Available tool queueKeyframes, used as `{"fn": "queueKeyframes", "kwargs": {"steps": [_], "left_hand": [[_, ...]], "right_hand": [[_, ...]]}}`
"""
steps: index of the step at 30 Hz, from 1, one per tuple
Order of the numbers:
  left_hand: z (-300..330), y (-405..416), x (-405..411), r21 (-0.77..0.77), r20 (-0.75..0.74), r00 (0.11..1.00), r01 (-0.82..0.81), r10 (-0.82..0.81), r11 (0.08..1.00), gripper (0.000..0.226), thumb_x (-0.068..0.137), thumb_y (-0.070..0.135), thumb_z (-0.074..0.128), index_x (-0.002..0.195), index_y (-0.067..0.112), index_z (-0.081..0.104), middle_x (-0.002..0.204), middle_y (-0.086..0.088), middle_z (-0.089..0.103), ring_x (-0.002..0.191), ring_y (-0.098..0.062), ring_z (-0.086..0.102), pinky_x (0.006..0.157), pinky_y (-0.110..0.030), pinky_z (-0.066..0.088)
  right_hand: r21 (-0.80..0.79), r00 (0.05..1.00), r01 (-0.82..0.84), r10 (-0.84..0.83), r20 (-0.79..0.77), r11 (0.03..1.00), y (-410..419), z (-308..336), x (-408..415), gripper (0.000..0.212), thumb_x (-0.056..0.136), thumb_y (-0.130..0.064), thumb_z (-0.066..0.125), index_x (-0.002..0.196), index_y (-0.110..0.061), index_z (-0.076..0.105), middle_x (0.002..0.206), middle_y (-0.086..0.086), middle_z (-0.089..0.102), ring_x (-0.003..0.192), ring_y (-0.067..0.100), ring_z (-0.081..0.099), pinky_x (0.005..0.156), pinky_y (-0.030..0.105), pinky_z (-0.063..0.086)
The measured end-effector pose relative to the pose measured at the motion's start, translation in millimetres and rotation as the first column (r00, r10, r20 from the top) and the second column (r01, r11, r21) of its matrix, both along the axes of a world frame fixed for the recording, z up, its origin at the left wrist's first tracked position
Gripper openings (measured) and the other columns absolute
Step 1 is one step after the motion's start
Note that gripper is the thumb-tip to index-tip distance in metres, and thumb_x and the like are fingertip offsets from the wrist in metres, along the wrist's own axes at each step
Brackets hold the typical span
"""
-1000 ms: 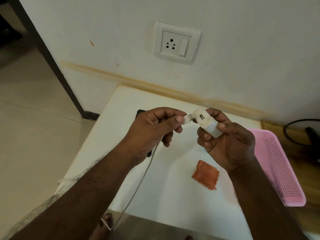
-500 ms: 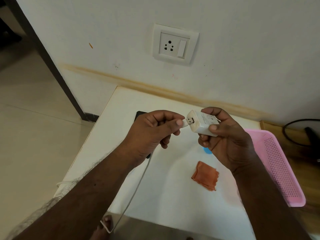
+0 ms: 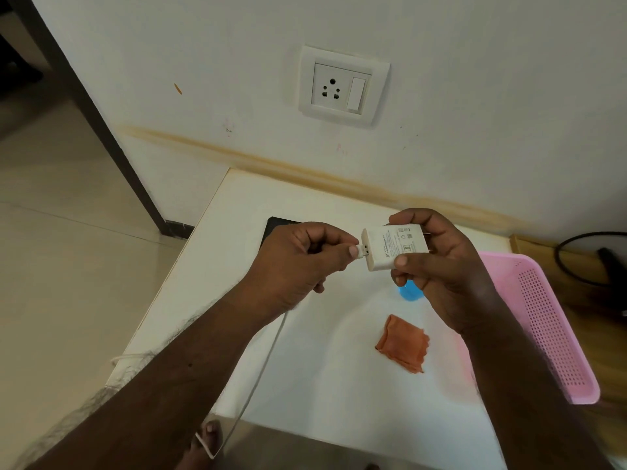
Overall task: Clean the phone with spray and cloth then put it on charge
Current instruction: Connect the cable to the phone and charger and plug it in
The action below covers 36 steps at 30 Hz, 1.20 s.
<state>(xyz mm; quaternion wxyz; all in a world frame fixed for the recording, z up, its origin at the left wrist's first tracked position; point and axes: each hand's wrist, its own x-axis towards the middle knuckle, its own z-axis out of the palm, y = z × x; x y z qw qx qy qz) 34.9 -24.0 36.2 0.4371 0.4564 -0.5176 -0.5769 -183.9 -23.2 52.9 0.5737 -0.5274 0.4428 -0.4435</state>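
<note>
Left hand (image 3: 298, 262) pinches the cable plug (image 3: 356, 251), now seated in the charger (image 3: 393, 247) gripped by right hand (image 3: 444, 266).

phone (image 3: 278, 223): black, flat on white bench (image 3: 305, 385), mostly hidden | cloth (image 3: 402, 344): orange, folded, lying flat | spray (image 3: 409, 293): only a blue part shows | charger (image 3: 393, 247): white block, held level | cable (image 3: 258, 368): white, plug at charger's port, hangs down
</note>
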Motion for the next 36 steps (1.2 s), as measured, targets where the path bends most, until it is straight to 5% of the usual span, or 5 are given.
{"fn": "queueKeyframes", "kwargs": {"steps": [17,20,27,32,36], "left_hand": [[-7,1,-3,0.107,-0.101,0.995,0.004,0.007,0.994,0.010,0.088,0.008,0.073,0.096,0.003,0.077,0.073,-0.008,0.069,0.060,-0.016,0.062,0.062,-0.029,0.059],[-4,0,-4,0.114,-0.146,0.989,0.002,0.015,0.994,0.012,0.089,0.011,0.073,0.098,0.004,0.077,0.074,-0.007,0.070,0.062,-0.016,0.063,0.063,-0.031,0.060],[1,3,-8,0.183,-0.326,0.945,0.073,-0.010,0.980,0.025,0.076,0.027,0.077,0.093,0.009,0.077,0.080,-0.010,0.074,0.065,-0.018,0.068,0.063,-0.029,0.059],[2,4,-11,0.172,-0.384,0.922,0.123,-0.048,0.977,0.018,0.075,0.026,0.077,0.089,0.016,0.078,0.082,-0.011,0.074,0.066,-0.018,0.068,0.065,-0.031,0.059],[3,7,-17,0.156,-0.327,0.941,0.142,-0.084,0.978,0.029,0.082,0.024,0.077,0.099,0.002,0.070,0.085,-0.014,0.075,0.069,-0.023,0.071,0.066,-0.032,0.060]], "right_hand": [[-0.003,0.996,-0.001,0.001,-0.094,1.000,4,-1,8,0.051,0.069,-0.002,0.065,0.116,-0.021,0.060,0.107,0.014,0.065,0.086,0.016,0.061,0.063,0.032,0.052],[0.022,0.992,0.094,-0.095,0.086,0.995,0,1,8,0.061,0.070,0.002,0.067,0.125,-0.023,0.054,0.107,0.016,0.068,0.088,0.020,0.065,0.064,0.031,0.054],[0.195,0.864,0.115,-0.195,0.463,0.974,-2,-4,37,0.039,0.088,-0.019,0.064,0.126,-0.012,0.056,0.122,0.017,0.062,0.105,0.029,0.058,0.069,0.029,0.053],[0.178,0.864,0.104,-0.178,0.471,0.978,-2,-2,51,0.054,0.086,-0.039,0.062,0.132,-0.012,0.053,0.123,0.017,0.066,0.102,0.030,0.064,0.074,0.039,0.053],[0.208,0.909,0.143,-0.212,0.358,0.968,-4,-1,54,0.060,0.088,-0.049,0.055,0.134,-0.010,0.053,0.118,0.019,0.069,0.100,0.038,0.065,0.067,0.039,0.055]]}}
